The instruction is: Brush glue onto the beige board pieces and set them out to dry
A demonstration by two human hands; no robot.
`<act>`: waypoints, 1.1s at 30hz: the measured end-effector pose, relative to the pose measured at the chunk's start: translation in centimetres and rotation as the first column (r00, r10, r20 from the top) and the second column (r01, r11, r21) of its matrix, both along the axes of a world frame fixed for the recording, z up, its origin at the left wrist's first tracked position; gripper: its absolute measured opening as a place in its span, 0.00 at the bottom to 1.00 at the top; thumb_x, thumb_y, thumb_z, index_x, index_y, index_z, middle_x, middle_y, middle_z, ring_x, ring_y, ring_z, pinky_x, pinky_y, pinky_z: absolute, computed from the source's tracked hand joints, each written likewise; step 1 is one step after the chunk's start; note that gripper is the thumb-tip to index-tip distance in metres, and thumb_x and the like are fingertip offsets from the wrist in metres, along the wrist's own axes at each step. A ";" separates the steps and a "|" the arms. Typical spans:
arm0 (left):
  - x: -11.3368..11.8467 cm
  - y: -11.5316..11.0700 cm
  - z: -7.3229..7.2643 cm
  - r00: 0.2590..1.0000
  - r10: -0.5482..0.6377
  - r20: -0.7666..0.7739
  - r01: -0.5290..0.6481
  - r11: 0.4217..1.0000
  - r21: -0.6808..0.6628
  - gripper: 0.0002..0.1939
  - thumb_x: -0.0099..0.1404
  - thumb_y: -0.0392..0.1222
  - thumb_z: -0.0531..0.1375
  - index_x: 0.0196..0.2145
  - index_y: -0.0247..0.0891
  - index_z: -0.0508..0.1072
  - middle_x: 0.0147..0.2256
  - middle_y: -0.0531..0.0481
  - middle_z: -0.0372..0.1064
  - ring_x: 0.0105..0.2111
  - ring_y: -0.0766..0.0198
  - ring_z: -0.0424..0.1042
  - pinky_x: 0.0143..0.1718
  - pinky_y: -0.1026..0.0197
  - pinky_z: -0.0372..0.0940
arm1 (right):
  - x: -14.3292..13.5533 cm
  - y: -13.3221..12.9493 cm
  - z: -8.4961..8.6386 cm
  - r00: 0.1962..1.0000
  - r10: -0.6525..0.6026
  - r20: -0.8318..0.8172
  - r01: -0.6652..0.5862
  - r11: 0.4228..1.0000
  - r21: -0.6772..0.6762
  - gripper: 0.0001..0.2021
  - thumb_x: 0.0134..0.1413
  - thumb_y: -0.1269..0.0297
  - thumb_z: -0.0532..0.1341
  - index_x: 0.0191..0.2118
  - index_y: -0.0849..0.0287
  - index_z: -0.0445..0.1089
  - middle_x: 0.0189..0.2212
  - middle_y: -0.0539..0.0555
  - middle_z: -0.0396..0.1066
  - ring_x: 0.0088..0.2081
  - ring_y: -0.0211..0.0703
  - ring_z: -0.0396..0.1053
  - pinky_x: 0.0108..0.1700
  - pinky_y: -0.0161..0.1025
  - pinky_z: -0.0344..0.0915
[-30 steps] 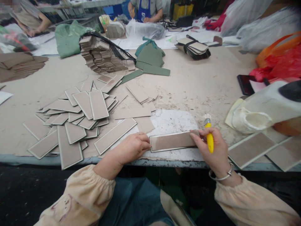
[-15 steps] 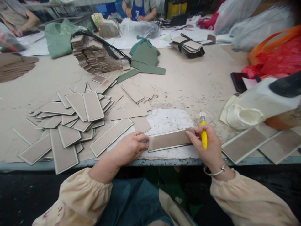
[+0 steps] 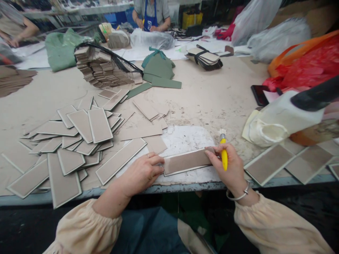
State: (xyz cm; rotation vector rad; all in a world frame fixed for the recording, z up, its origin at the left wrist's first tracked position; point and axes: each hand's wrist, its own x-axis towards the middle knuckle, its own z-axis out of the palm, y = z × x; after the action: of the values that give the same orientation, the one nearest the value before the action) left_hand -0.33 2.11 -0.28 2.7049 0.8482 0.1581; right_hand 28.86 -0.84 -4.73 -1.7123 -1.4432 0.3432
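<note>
A long brown rectangular panel with a pale edge point(image 3: 186, 163) lies on a white sheet point(image 3: 189, 135) at the table's front. My left hand point(image 3: 143, 173) is closed at the panel's left end, fingertips on its edge. At the other end, my right hand point(image 3: 229, 164) pinches the panel between thumb and fingers. A yellow-handled brush point(image 3: 224, 158) is also held in that hand, its pale bristles pointing away from me. To the left, several similar pale-edged panels point(image 3: 100, 125) lie in a loose heap, and a single panel point(image 3: 120, 160) rests beside my left hand.
At right stand a white plastic container point(image 3: 299, 109) and more panels point(image 3: 270, 164). Beyond are a phone point(image 3: 259, 95) and a red bag point(image 3: 307, 67). A tied brown stack point(image 3: 103, 67) and green pieces point(image 3: 159, 67) lie farther back. Across the table a person in a blue apron point(image 3: 150, 14) works.
The camera view has shifted slightly, so everything sits a little lower and farther left. Both hands keep the same hold on the panel and brush.
</note>
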 end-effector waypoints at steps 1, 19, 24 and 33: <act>0.0 0.0 0.0 1.000 0.003 -0.008 -0.003 1.000 -0.003 0.11 0.66 0.34 0.54 0.35 0.40 0.76 0.44 0.46 0.69 0.45 0.59 0.67 0.50 0.56 0.63 | 0.0 0.0 0.0 1.000 0.002 0.003 -0.002 1.000 0.002 0.12 0.51 0.55 0.63 0.33 0.55 0.61 0.30 0.49 0.71 0.31 0.42 0.72 0.33 0.37 0.66; 0.3 -0.6 -0.9 0.977 0.194 0.090 -0.190 0.980 -0.052 0.07 0.65 0.40 0.57 0.37 0.37 0.73 0.46 0.43 0.70 0.46 0.57 0.69 0.48 0.56 0.66 | 0.0 0.1 -0.3 0.997 -0.051 0.058 0.052 0.998 -0.020 0.14 0.48 0.52 0.63 0.33 0.56 0.63 0.28 0.50 0.69 0.28 0.42 0.68 0.31 0.39 0.64; 0.3 -0.6 -0.9 0.964 0.250 0.091 -0.240 0.965 -0.105 0.10 0.62 0.40 0.60 0.41 0.36 0.69 0.46 0.43 0.69 0.47 0.58 0.68 0.49 0.57 0.65 | 0.1 0.1 -0.6 0.997 -0.040 0.063 0.041 0.999 -0.016 0.14 0.49 0.52 0.63 0.34 0.55 0.63 0.30 0.51 0.70 0.30 0.43 0.70 0.32 0.39 0.65; 0.4 -0.7 -0.8 0.960 0.276 0.043 -0.270 0.956 -0.116 0.14 0.62 0.41 0.61 0.45 0.35 0.67 0.46 0.42 0.69 0.48 0.56 0.67 0.51 0.54 0.64 | 0.1 0.0 -0.4 0.998 -0.037 0.047 0.038 0.999 -0.001 0.14 0.49 0.52 0.64 0.34 0.54 0.63 0.30 0.50 0.70 0.29 0.43 0.69 0.31 0.38 0.65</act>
State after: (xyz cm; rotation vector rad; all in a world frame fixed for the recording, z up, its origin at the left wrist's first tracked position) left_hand 0.07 1.43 -1.11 2.4596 1.1748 0.2420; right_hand 28.94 -0.85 -5.11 -1.7577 -1.4432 0.2858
